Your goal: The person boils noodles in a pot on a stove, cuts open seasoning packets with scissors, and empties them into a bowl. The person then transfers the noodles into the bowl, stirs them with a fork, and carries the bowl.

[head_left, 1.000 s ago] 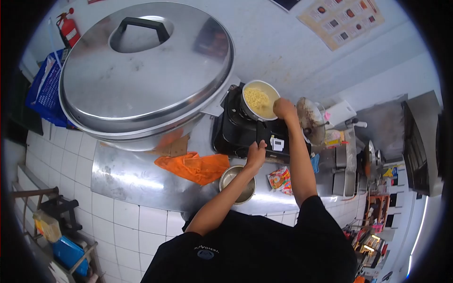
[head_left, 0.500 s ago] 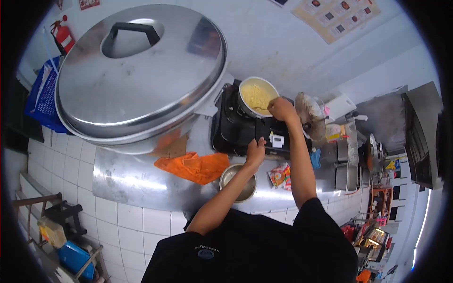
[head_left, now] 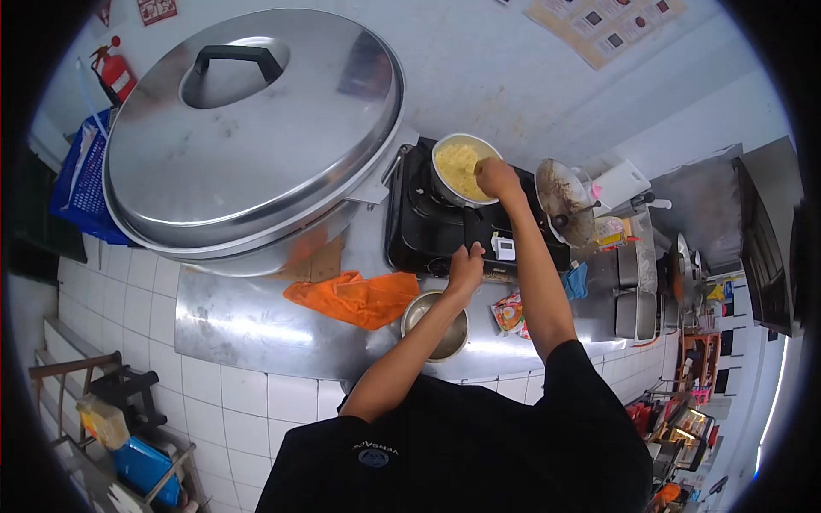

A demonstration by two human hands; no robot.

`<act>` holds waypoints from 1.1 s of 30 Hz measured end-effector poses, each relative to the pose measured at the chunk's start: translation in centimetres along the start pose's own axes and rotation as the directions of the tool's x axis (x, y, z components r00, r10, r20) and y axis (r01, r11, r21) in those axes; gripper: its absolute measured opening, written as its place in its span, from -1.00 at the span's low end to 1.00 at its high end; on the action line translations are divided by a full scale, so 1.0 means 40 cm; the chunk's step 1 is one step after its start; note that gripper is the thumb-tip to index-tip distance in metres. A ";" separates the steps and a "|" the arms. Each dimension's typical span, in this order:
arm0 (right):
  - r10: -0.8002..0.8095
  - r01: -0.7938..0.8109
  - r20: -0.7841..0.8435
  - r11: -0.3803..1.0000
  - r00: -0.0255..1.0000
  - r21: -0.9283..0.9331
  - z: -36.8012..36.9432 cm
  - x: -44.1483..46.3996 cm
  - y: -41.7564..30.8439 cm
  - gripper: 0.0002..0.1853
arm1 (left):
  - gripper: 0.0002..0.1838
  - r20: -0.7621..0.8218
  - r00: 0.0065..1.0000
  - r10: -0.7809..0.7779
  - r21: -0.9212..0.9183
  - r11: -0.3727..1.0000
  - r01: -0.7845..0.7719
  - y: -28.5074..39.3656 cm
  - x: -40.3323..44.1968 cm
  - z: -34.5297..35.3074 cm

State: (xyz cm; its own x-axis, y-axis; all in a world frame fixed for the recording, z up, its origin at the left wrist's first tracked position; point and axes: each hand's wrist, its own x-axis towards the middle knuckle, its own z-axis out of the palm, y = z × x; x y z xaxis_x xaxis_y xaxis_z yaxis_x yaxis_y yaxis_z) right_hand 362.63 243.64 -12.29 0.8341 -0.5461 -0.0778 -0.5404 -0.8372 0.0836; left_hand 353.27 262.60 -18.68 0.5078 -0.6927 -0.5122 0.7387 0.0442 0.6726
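A white saucepan [head_left: 445,182] of yellow noodles [head_left: 459,167] sits on a black portable gas stove [head_left: 414,224]. My left hand [head_left: 466,269] is closed around the end of the saucepan's dark handle [head_left: 472,227]. Over the right side of the pan's rim, my right hand [head_left: 497,181] is closed on a thin utensil, whose lower end is among the noodles; its exact kind is hidden by my fingers. A small white device with a dark display [head_left: 505,248] rests on the stove's front, between my arms.
A huge lidded steel pot [head_left: 256,154] fills the left. An orange cloth [head_left: 352,299], a metal bowl [head_left: 436,349] and a noodle packet [head_left: 509,314] lie on the steel counter [head_left: 231,321] before the stove. A stained wok [head_left: 560,197] stands to its right.
My right hand has shifted slightly up and left over the saucepan, and the noodles have been stirred into a looser heap. My left hand stays on the handle.
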 end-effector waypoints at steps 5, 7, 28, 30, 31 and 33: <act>0.071 -0.070 0.046 0.997 0.996 -0.027 -0.009 -0.033 0.014 -0.73 | -0.77 0.001 0.999 0.051 0.013 0.999 -0.051 -0.047 0.022 -0.016; 0.041 -0.041 -0.014 0.999 0.999 0.033 -0.011 -0.014 -0.003 -0.69 | -0.77 0.024 0.999 0.046 0.006 0.999 -0.046 -0.025 0.017 0.006; 0.005 0.001 -0.069 0.997 0.998 0.079 0.018 0.015 -0.002 -0.74 | -0.77 0.025 1.000 -0.001 -0.025 1.000 0.002 -0.003 -0.002 -0.002; -0.171 0.170 0.046 0.985 0.984 0.023 -0.016 0.000 -0.008 -0.75 | -0.77 0.026 1.000 -0.011 -0.026 1.000 0.012 0.000 -0.004 -0.012; -0.039 0.038 0.024 0.999 0.999 0.030 0.000 0.001 0.004 -0.75 | -0.77 0.021 1.000 0.012 -0.042 0.999 -0.011 0.004 0.000 -0.016; 0.087 -0.087 0.107 0.996 0.990 -0.004 -0.008 0.011 0.010 -0.71 | -0.77 0.031 0.999 0.036 -0.044 0.998 -0.035 -0.007 -0.007 -0.019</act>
State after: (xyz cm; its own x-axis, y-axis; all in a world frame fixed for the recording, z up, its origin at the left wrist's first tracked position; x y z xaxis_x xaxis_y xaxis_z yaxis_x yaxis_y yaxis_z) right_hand 362.80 243.08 -11.99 0.7674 -0.6165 -0.1760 -0.6102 -0.7866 0.0944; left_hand 353.25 263.33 -19.10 0.5202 -0.7129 -0.4703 0.7393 0.1001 0.6659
